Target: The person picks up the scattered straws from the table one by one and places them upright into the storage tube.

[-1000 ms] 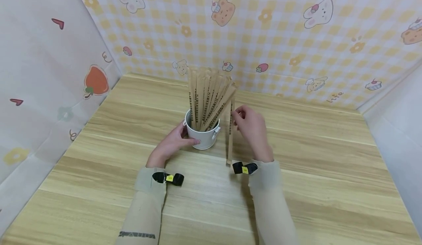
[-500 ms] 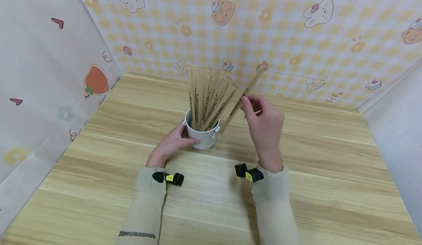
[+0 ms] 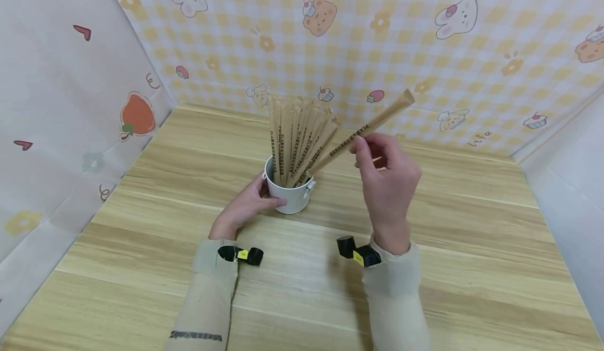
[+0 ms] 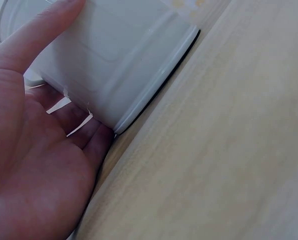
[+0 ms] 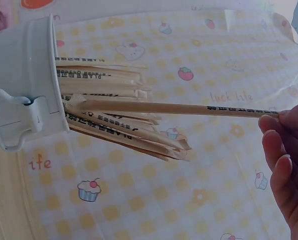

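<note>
A small white metal bucket (image 3: 293, 200) stands on the table, filled with several paper-wrapped straws (image 3: 294, 141) that fan out above its rim. My left hand (image 3: 245, 204) grips the bucket from its left side; in the left wrist view the thumb lies along the wall and the fingers curl behind it. Between thumb and fingertips my right hand (image 3: 389, 175) pinches one wrapped straw (image 3: 377, 123). That straw slants, its upper end to the right and its lower end at the bucket's right rim. In the right wrist view the straw's lower end (image 5: 79, 103) overlaps the bucket's mouth, close to the others.
The light wooden table (image 3: 472, 235) spreads on both sides of the bucket. Behind it rises a yellow checked backdrop (image 3: 401, 52) with cartoon prints, and a white printed sheet (image 3: 61, 104) hangs at the left. A bail handle (image 5: 14, 125) hangs on the bucket's side.
My right hand has moved up and right, and its straw has turned from upright beside the bucket to slanting, lower end now at the rim. The left hand and bucket stay put.
</note>
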Available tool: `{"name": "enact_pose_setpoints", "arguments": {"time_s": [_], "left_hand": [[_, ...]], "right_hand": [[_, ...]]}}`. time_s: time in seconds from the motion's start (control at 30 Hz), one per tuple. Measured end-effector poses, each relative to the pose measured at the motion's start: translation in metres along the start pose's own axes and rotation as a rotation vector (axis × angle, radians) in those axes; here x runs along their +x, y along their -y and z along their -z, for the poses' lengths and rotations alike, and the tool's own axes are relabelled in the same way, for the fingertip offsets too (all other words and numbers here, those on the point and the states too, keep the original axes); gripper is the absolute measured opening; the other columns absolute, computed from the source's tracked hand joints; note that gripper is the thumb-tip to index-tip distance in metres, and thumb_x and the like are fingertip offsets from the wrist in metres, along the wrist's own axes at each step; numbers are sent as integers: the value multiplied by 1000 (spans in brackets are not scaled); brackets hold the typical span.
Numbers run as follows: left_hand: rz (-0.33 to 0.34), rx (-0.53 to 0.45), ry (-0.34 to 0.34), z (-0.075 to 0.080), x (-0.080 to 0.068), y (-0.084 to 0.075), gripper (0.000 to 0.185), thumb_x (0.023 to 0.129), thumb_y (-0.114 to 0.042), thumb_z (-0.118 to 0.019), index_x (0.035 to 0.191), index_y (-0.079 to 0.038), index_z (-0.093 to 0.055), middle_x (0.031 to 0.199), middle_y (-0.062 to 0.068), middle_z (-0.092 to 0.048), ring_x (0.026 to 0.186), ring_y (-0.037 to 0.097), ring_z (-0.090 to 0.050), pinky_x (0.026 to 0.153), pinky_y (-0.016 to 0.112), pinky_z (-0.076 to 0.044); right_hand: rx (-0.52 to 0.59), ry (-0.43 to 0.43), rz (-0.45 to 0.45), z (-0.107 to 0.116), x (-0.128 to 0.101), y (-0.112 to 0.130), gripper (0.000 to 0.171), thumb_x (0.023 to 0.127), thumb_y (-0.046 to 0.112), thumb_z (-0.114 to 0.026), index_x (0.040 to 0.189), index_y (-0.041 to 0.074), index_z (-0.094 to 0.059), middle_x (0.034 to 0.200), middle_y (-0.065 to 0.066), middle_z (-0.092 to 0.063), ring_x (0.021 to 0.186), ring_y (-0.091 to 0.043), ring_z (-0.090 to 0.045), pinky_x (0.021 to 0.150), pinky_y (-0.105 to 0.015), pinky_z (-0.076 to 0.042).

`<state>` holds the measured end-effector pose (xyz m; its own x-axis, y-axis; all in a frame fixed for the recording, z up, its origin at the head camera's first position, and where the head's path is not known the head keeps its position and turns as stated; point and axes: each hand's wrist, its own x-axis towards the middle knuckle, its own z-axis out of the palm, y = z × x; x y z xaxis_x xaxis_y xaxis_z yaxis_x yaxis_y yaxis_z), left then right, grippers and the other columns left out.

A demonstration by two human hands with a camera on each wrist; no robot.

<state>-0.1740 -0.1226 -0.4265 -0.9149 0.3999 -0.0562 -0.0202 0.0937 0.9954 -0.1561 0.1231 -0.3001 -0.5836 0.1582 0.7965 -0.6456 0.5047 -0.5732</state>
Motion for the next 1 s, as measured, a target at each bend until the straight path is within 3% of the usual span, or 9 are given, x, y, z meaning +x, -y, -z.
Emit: {"name": "enact_pose_setpoints", "arguments": {"time_s": [0.23,0.67,1.0], "left_hand": [[1,-1,0,0,0,-1,92,72,-15,-74,143,-21,-17,142,2,-29,128,14,-26,105,32,-20],[-2,8,4,0,0,0,92,72,-16,-74,143,-23,-17,142,3,-29,128,15,-27,104,33,-22],[1,24,-2,3,2,6,91,71,-20,-75,142,-30,-18,141,-2,-30,128,12,-27,104,33,-22]], "right_hand": [[-25,107,24,-7,-4,-5,19,84,22,-62,83,3,-67,72,3,-66,59,-5,-57,48,-16,-45],[-205,362,70,-22,-13,-22,16,84,22,-62,83,7,-66,71,0,-64,61,-9,-57,53,-23,-45],[-280,473,0,-39,-24,-36,19,85,25,-61,85,7,-66,71,1,-64,59,-8,-54,55,-22,-45]]}}
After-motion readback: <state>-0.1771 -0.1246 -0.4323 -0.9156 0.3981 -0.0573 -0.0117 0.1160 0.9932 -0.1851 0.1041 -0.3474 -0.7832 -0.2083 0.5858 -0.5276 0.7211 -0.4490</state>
